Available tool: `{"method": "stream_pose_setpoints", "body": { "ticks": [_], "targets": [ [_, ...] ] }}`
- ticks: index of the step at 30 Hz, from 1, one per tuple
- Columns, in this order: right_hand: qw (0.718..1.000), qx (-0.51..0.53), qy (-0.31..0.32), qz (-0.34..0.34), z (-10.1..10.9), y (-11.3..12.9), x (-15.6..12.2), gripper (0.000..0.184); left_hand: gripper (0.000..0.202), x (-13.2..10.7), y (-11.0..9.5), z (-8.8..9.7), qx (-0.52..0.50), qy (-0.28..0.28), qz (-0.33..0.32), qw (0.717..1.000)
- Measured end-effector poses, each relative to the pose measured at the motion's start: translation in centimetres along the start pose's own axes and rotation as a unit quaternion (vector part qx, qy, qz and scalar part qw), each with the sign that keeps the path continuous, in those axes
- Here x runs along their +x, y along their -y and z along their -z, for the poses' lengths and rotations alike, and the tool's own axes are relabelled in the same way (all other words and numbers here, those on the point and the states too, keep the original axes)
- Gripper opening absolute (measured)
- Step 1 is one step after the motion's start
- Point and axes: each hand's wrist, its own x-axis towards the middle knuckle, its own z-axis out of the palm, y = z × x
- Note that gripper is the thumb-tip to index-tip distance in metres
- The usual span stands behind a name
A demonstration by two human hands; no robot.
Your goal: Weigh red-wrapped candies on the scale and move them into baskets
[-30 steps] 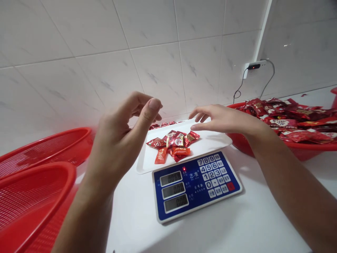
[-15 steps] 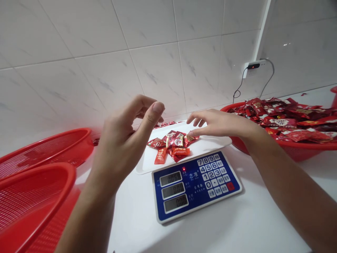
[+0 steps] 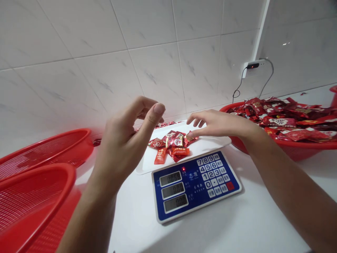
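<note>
Left hand [image 3: 123, 140] raised, fingers loosely curled, empty, right hand [image 3: 218, 124] spread flat, thumb tip at the edge of a small pile of red foil-wrapped sweets [image 3: 172, 146] on the white plastic tray [image 3: 210, 144] of a blue-faced digital scale [image 3: 195, 184]

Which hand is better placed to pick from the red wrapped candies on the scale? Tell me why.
Right, probably. The right hand, palm down, has its thumb at the edge of the red foil-wrapped candies on the white plastic tray. The left hand is raised and loosely curled, short of the pile.
</note>
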Motion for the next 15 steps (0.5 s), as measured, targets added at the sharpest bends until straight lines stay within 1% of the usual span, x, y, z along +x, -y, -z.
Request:
{"method": "stream_pose_setpoints", "body": {
  "ticks": [5, 7, 8, 9, 11, 12, 13, 15],
  "targets": [
    [1.000, 0.001, 0.014, 0.002, -0.2, 0.0, 0.1, 0.054, 0.032, 0.3, 0.4, -0.3, -0.002, 0.005, 0.001, 1.000],
    [1.000, -0.004, 0.016, 0.003, -0.3, -0.2, 0.3, 0.058, 0.035, 0.5, 1.0, -0.5, -0.007, 0.023, 0.012, 1.000],
    [1.000, -0.007, 0.017, 0.006, -0.4, -0.3, 0.4, 0.062, 0.038, 0.6, 1.5, -0.7, -0.007, 0.051, 0.023, 0.998],
    [1.000, -0.010, 0.020, 0.010, -0.5, -0.5, 0.5, 0.066, 0.043, 0.7, 2.0, -0.8, -0.002, 0.091, 0.037, 0.995],
    [0.999, -0.011, 0.028, 0.017, -0.7, -0.9, 0.7, 0.075, 0.059, 0.9, 3.2, -1.0, 0.019, 0.184, 0.068, 0.980],
    [0.999, -0.012, 0.032, 0.018, -0.8, -1.1, 0.8, 0.079, 0.067, 1.0, 3.8, -1.1, 0.034, 0.219, 0.082, 0.972],
    [0.999, -0.013, 0.035, 0.018, -0.8, -1.3, 0.9, 0.081, 0.073, 1.0, 4.2, -1.2, 0.048, 0.241, 0.093, 0.965],
    [0.999, -0.013, 0.037, 0.016, -0.8, -1.5, 1.0, 0.083, 0.082, 1.2, 4.9, -1.2, 0.063, 0.262, 0.107, 0.957]
  ]
}}
